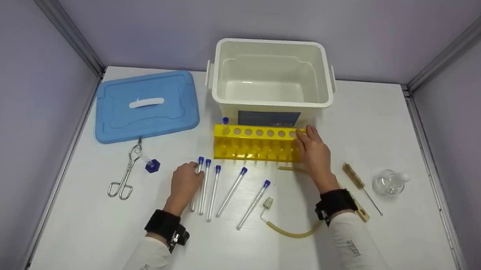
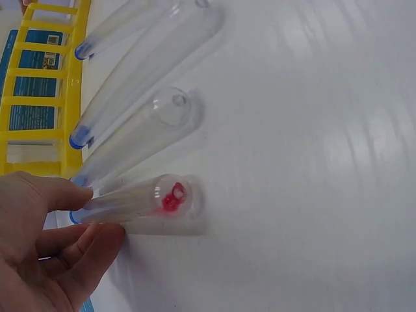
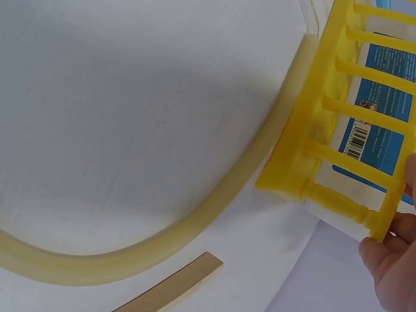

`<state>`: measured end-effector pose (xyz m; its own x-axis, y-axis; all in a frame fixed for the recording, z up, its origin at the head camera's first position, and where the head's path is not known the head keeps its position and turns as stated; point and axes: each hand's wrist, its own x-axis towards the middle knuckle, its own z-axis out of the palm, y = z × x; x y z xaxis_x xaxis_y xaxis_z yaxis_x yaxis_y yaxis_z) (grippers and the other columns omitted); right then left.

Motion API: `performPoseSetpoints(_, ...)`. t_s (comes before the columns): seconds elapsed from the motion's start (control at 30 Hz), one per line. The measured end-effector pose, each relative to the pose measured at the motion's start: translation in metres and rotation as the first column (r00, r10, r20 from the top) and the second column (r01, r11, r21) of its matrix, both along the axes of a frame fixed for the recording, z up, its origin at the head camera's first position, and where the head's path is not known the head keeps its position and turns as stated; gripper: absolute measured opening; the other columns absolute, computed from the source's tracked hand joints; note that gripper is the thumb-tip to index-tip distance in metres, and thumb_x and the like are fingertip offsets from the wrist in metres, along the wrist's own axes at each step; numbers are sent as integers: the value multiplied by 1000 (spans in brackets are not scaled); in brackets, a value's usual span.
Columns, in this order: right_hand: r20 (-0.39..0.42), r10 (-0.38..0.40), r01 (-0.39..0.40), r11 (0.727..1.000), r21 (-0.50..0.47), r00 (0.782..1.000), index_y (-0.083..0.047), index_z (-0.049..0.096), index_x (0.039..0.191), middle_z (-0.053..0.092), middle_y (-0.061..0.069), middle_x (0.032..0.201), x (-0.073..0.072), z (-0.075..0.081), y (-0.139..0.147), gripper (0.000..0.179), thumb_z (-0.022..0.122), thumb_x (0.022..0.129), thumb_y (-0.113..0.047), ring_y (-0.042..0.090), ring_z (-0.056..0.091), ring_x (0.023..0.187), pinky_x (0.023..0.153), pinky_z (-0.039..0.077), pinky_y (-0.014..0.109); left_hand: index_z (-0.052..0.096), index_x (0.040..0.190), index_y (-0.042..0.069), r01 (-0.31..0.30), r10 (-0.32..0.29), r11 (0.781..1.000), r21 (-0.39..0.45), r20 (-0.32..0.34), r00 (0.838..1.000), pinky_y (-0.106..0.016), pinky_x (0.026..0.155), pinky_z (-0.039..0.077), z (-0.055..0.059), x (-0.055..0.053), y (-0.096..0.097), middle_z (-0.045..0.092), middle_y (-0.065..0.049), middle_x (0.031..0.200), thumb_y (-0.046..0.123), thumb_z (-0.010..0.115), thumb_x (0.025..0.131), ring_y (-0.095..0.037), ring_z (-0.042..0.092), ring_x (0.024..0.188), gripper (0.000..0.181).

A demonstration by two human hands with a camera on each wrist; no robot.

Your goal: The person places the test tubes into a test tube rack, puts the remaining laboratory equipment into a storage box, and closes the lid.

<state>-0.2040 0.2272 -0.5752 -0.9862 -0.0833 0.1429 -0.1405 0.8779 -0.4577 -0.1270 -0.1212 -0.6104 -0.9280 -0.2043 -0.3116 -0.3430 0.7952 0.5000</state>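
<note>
My left hand (image 1: 184, 186) pinches the leftmost test tube (image 2: 127, 203) just below its blue cap, thumb on one side and fingers on the other. That tube lies on the table, with a red stain at its rounded end. Several more blue-capped test tubes (image 1: 213, 198) lie to its right. My right hand (image 1: 316, 159) grips the right end of the yellow test tube rack (image 1: 258, 151), fingertips over its top edge. One blue-capped tube (image 1: 225, 121) stands in the rack's leftmost hole.
Behind the rack stands a white bin (image 1: 271, 104). Its blue lid (image 1: 148, 118), metal tongs (image 1: 125, 177) and a small blue-based cylinder (image 1: 152, 165) lie left. Rubber tubing (image 1: 292, 234) with a stopper (image 1: 268, 203), a bottle brush (image 1: 354, 176) and a glass vessel (image 1: 388, 182) are right.
</note>
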Motion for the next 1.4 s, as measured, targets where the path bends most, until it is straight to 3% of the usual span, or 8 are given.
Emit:
performPoseSetpoints(0.4, 23, 6, -6, 1000, 4, 1000, -9, 56, 140, 42, 20, 154, 0, 0, 1, 42, 53, 103, -28, 36, 39, 145, 115, 37, 53, 62, 130, 0, -13, 13, 1000, 19, -7, 1000, -45, 99, 53, 2, -2, -2, 68, -19, 124, 20, 59, 96, -35, 66, 116, 40)
performPoseSetpoints(0.53, 4, 10, -10, 1000, 6, 1000, -9, 58, 139, 44, 22, 152, 1, -2, 0, 41, 54, 102, -28, 37, 41, 144, 112, 40, 54, 61, 132, 2, -28, 29, 999, 46, -21, 999, -42, 96, 56, 3, -1, -5, 70, -18, 123, 21, 59, 96, -30, 69, 104, 41)
performPoseSetpoints(0.7, -19, 15, -14, 1000, 15, 1000, -9, 58, 139, 46, 23, 150, 1, -2, 0, 41, 54, 102, -26, 38, 42, 143, 111, 41, 54, 60, 134, 7, -59, 63, 995, 83, -51, 997, -37, 87, 58, 13, -1, -7, 73, -13, 110, 25, 59, 97, -23, 66, 88, 41)
performPoseSetpoints(0.9, 0, 7, -7, 1000, 2, 1000, -9, 57, 139, 45, 22, 151, 1, -1, 0, 42, 52, 103, -29, 37, 41, 144, 113, 39, 54, 60, 134, 8, -28, 40, 996, 79, -149, 988, -33, 77, 57, 31, -3, -6, 72, -11, 102, 24, 60, 96, -21, 62, 79, 41)
performPoseSetpoints(1.03, -1, 9, -9, 1000, 6, 1000, -10, 57, 140, 45, 22, 151, 1, -1, 1, 42, 52, 103, -29, 37, 41, 144, 114, 39, 53, 62, 131, 9, -14, 35, 996, 91, -235, 971, -31, 69, 54, 47, -4, -1, 73, -9, 98, 24, 62, 95, -20, 60, 73, 39)
performPoseSetpoints(1.13, -7, 10, -10, 1000, 2, 1000, -9, 57, 139, 45, 23, 151, 1, 0, 1, 41, 53, 103, -27, 38, 41, 144, 114, 38, 53, 64, 128, 9, -3, 33, 996, 94, -317, 948, -32, 66, 54, 60, -5, 4, 74, -8, 95, 23, 62, 94, -20, 62, 70, 37)
performPoseSetpoints(1.27, -5, 10, -10, 1000, -6, 1000, -7, 58, 139, 45, 23, 151, 1, 1, 1, 41, 53, 103, -26, 38, 41, 144, 114, 38, 53, 64, 126, 9, 22, 25, 994, 111, -406, 914, -32, 67, 57, 73, -5, 13, 74, -8, 95, 21, 63, 94, -20, 65, 71, 35)
performPoseSetpoints(1.4, 1, 10, -10, 1000, -8, 1000, -8, 57, 139, 45, 23, 151, 1, 2, 2, 41, 53, 103, -27, 38, 40, 144, 115, 37, 53, 63, 127, 9, 46, 19, 990, 132, -454, 891, -32, 71, 59, 84, -5, 22, 74, -8, 97, 19, 64, 94, -20, 67, 74, 35)
